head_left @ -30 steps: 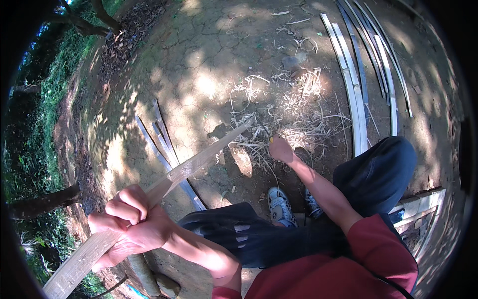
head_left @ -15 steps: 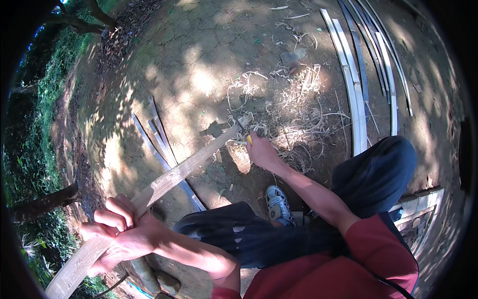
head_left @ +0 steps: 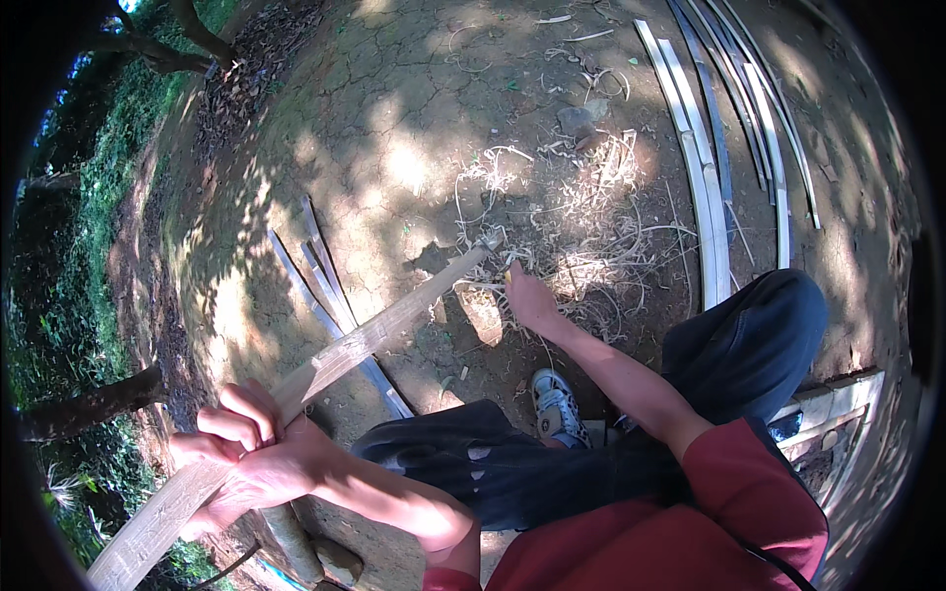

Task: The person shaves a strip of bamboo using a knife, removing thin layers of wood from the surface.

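A long, flat pale strip of bamboo or wood [head_left: 367, 338] slants from the lower left up to the middle of the view. My left hand [head_left: 254, 455] is closed around its near part, with the fingers curled over the top. Beside the strip's far end, my right hand [head_left: 535, 301] is closed on a small knife with a yellow handle [head_left: 508, 277]. Its blade shows only as a dark sliver by the strip's tip, and most of the handle is hidden in the fist.
Curly shavings [head_left: 591, 261] litter the dirt past my right hand. Several long strips [head_left: 711, 217] lie at the right, and a few shorter strips [head_left: 340, 305] at the left beyond my leg. Stones [head_left: 581, 116] and a wooden frame [head_left: 838, 419] are on the ground. Greenery borders the left side.
My right hand with the knife has shifted slightly right, away from the strip's far end. My left hand keeps its grip, and the whole view has drifted a little.
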Action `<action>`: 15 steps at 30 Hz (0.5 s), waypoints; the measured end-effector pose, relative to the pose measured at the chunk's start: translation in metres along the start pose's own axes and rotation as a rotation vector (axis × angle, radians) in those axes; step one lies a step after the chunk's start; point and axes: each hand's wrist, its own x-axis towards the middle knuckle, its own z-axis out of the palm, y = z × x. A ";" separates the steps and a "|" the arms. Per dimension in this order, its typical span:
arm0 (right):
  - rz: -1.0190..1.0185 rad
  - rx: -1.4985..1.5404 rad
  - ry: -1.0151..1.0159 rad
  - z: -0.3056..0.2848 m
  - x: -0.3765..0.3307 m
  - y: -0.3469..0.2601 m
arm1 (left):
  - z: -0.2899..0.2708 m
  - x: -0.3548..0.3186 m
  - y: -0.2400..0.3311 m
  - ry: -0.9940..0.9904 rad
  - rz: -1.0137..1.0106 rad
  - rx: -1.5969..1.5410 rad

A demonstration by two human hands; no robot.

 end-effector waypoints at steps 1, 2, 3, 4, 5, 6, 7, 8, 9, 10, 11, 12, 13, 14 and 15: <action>0.036 -0.051 -0.044 -0.003 0.002 0.003 | 0.001 -0.001 0.001 0.044 0.015 0.041; -0.005 0.001 -0.025 -0.001 0.006 0.001 | 0.003 -0.002 0.002 0.087 0.030 0.081; -0.049 0.045 -0.014 -0.004 0.006 -0.010 | 0.007 -0.004 0.004 0.166 0.046 0.155; -0.066 0.093 -0.017 -0.003 -0.003 -0.018 | 0.003 -0.007 0.002 0.119 0.024 0.122; -0.117 0.105 0.001 -0.009 -0.008 -0.037 | -0.003 -0.007 0.004 0.070 0.011 0.089; -0.109 0.085 0.004 -0.013 -0.003 -0.036 | -0.003 -0.004 0.001 0.018 0.024 0.032; -0.094 0.069 -0.004 -0.007 -0.003 -0.030 | -0.003 -0.003 0.002 -0.100 0.001 -0.111; -0.078 0.053 -0.011 0.000 -0.002 -0.022 | -0.001 -0.004 0.004 -0.017 0.010 -0.017; 0.070 -0.034 -0.007 0.020 0.010 0.024 | 0.007 -0.005 0.001 0.058 0.012 0.057; 0.055 -0.023 -0.053 0.014 0.012 0.018 | 0.005 -0.005 0.001 0.140 0.028 0.153; 0.039 -0.012 -0.098 0.008 0.012 0.012 | -0.002 -0.004 0.002 0.068 0.024 0.071; 0.018 -0.012 -0.147 -0.003 0.010 0.005 | -0.001 -0.003 0.004 0.102 0.048 0.096; -0.002 0.067 -0.107 -0.004 0.006 -0.009 | 0.001 -0.005 0.003 0.133 0.040 0.131; -0.042 0.072 -0.098 -0.006 -0.004 -0.019 | 0.001 -0.008 0.002 0.165 0.032 0.167; -0.105 0.080 -0.070 -0.016 -0.004 -0.031 | 0.003 -0.007 0.005 0.112 0.021 0.131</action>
